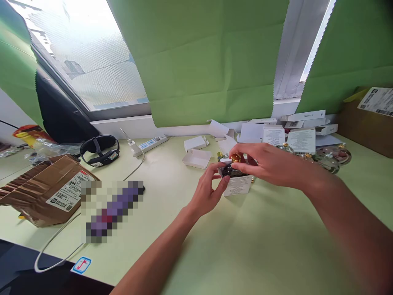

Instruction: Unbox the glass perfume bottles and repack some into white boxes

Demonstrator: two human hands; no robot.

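My left hand (209, 188) grips a small white carton (238, 187) with fine print on its front, thumb at the near edge and fingers along the far left side. The carton is open at the top and stands on the table. Inside its mouth sits a dark, shiny glass bottle (235, 171) with a gold cap (236, 158). My right hand (256, 159) pinches that cap between thumb and fingers from the right. The bottle's lower part is hidden in the carton.
Round glass bottles with gold tops (328, 164) and white cartons (301, 140) lie at right. Opened cartons (197, 158) lie behind my left hand. At left are a brown box (61, 194), a black headset (100, 151), a power strip (152, 143) and a blurred purple item (116, 209) by a cable.
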